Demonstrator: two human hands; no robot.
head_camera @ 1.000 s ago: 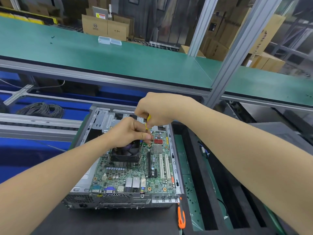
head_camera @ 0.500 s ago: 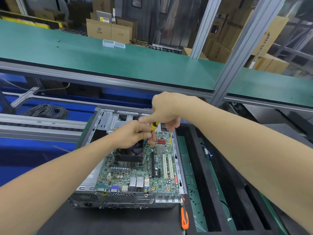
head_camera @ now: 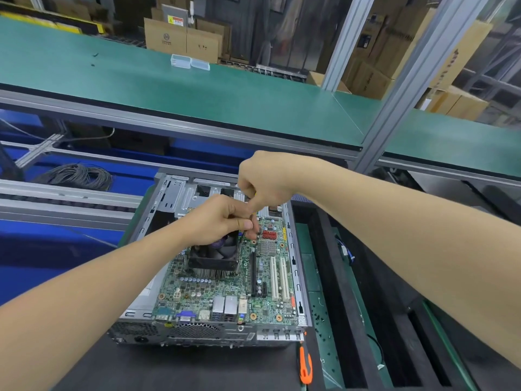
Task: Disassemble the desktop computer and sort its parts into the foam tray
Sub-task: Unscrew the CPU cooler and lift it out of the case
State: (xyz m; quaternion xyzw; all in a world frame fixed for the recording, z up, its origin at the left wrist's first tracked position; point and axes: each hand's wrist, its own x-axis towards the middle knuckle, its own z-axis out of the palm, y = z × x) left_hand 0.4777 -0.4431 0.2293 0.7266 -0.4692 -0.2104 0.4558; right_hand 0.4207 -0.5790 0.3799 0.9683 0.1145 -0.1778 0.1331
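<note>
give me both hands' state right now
left hand: closed, pinching the screwdriver shaft
right hand: closed on the screwdriver's handle

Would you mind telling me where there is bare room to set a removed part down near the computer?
The black mat in front of the computer case, left of the orange-handled tool, is bare. The green shelf behind is open apart from two clear boxes. It is crowded over the cooler fan, where the left hand and right hand work.
</note>
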